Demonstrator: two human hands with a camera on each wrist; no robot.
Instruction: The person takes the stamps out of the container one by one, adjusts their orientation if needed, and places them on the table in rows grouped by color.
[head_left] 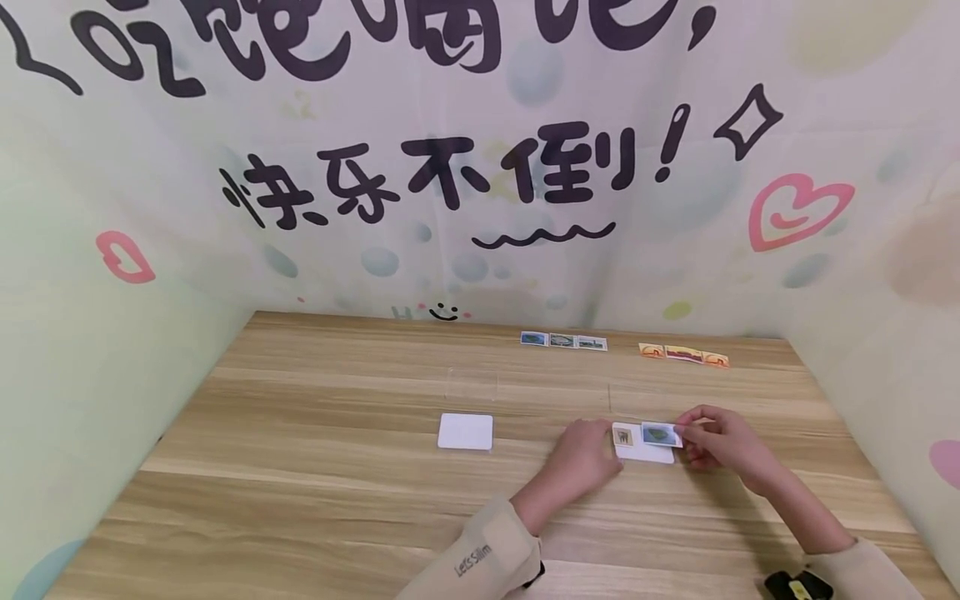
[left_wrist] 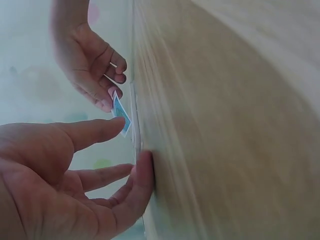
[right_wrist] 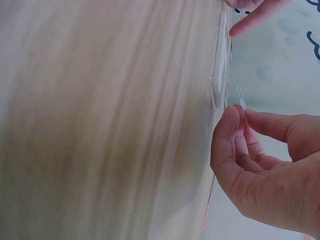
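A white card [head_left: 652, 455] lies on the wooden table in front of me, bearing a small brownish stamp [head_left: 623, 437] near its left end. Over the card's right half, my right hand [head_left: 723, 450] pinches a blue-green stamp [head_left: 660, 434] by its right edge between thumb and fingertips. The right wrist view catches this stamp [right_wrist: 240, 92] nearly edge-on, tilted above the card [right_wrist: 219, 62]. My left hand [head_left: 583, 454] rests at the card's left end. In the left wrist view its fingers [left_wrist: 143, 175] reach the card's edge, while the thumb stands apart from them.
Another white card [head_left: 465, 432] lies to the left. Behind the cards are faint clear rectangular sheets [head_left: 471, 383]. Farther back sit a row of bluish stamps [head_left: 562, 341] and a row of orange stamps [head_left: 684, 355]. A printed backdrop [head_left: 525, 275] rises behind the table.
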